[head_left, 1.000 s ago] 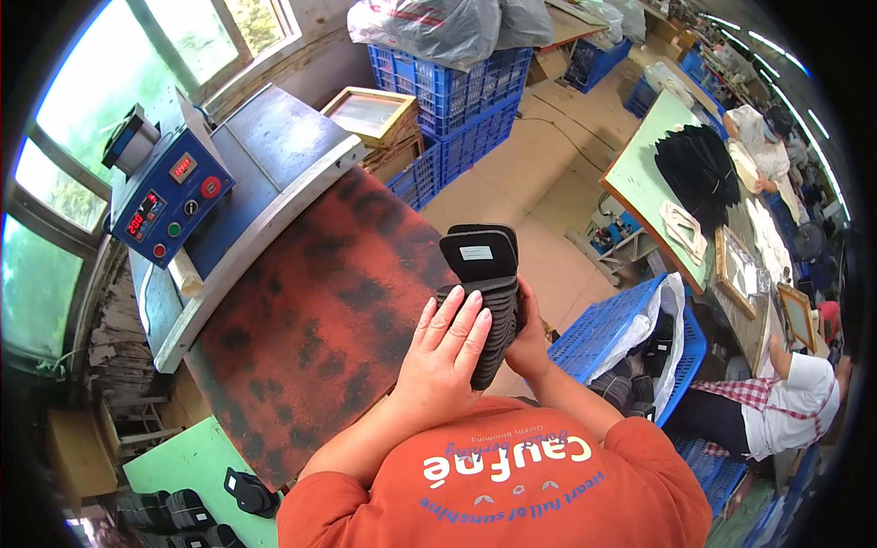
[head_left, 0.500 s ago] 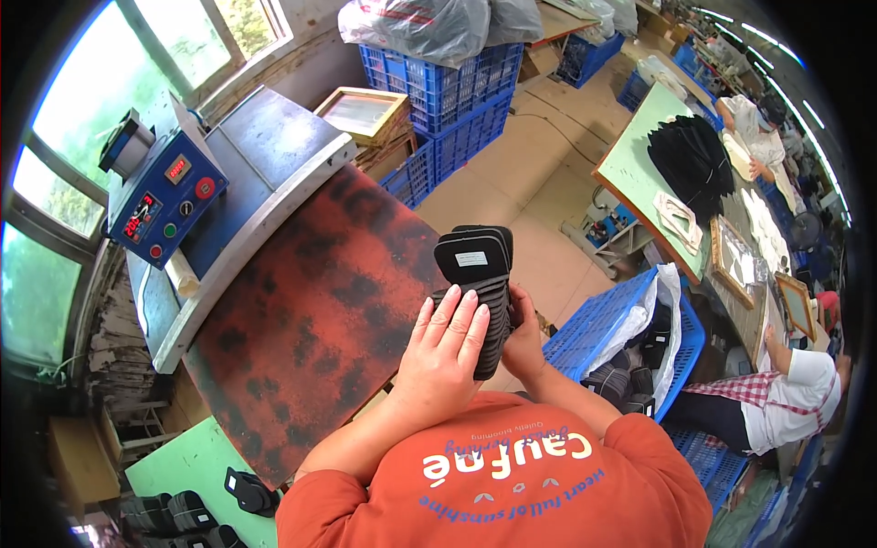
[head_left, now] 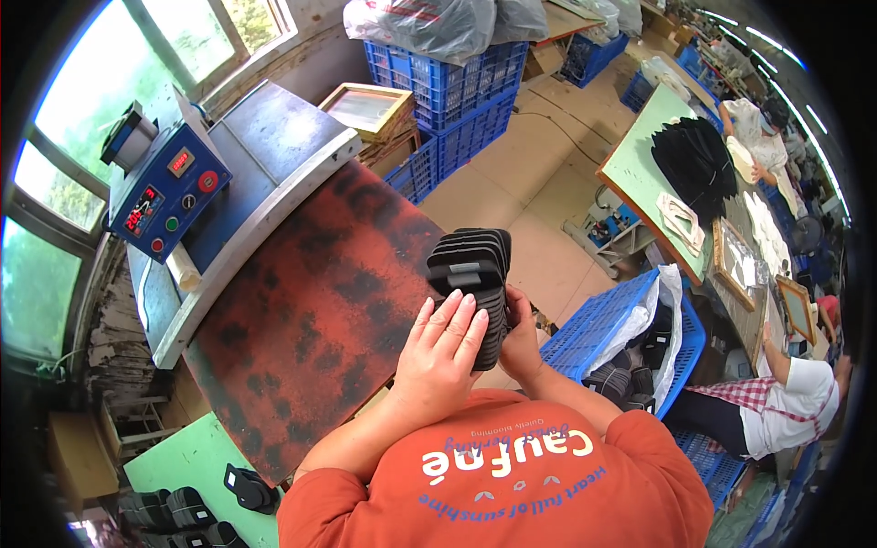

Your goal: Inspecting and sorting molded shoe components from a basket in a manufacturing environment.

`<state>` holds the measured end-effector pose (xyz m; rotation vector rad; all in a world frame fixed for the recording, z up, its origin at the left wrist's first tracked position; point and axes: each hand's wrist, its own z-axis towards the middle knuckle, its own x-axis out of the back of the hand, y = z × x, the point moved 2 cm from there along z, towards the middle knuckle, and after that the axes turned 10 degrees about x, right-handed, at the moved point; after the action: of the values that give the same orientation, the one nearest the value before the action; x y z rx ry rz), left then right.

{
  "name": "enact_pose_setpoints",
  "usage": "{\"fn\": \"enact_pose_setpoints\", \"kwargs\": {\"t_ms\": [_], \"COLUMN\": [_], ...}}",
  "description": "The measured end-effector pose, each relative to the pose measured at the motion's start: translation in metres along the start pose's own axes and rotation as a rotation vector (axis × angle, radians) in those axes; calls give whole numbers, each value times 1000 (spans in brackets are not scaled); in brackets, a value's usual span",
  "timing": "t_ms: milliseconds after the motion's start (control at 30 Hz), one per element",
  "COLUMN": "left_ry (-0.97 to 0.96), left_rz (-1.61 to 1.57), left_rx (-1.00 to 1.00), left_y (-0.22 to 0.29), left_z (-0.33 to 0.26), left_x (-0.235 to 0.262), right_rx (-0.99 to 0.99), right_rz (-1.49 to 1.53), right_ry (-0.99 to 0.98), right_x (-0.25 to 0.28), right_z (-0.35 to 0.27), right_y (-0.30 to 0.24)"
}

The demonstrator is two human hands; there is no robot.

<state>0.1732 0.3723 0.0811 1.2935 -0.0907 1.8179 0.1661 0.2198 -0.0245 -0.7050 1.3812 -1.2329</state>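
Observation:
A thick stack of black, rounded fabric pads is held upright in front of my chest, over the right edge of the red-and-black mottled board. The front pad has a pale label, blurred by motion. My left hand lies across the near face of the stack, its fingers pressed together along it and its thumb hidden. On the other side, my right hand grips the stack's right edge; part of its fingers is hidden behind the pads.
The mottled board adjoins a heat-press machine with a blue control box. A lined blue crate of black pads stands at my right. More pads lie on a green table at lower left. Two other people work at right.
The upper pads of the stack have spread apart, and the labelled one has dropped a little toward me and left. Both hands keep nearly the same place.

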Motion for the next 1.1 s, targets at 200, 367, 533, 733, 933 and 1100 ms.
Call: {"fn": "enact_pose_setpoints", "kwargs": {"t_ms": [200, 367, 533, 733, 933, 1100], "left_ry": [82, 97, 93, 83, 89, 33], "left_rz": [-25, -32, -35, -39, -25, 40], "left_rx": [-29, -25, -23, -35, -42, -55], "left_y": [-1, -2, -3, -3, -4, -3], "left_z": [-2, -3, -5, -8, -8, -8], "left_x": [5, 5, 6, 5, 4, 1], "right_rx": [-31, -34, -51, -67, -53, -99], "right_rz": [-14, -11, -11, 11, 35, 38], "right_ry": [3, 29, 29, 35, 35, 75], "right_x": [-3, -6, -7, -7, -9, -7], "right_z": [2, 1, 0, 0, 1, 2], "right_y": [1, 2, 5, 8, 8, 9]}}
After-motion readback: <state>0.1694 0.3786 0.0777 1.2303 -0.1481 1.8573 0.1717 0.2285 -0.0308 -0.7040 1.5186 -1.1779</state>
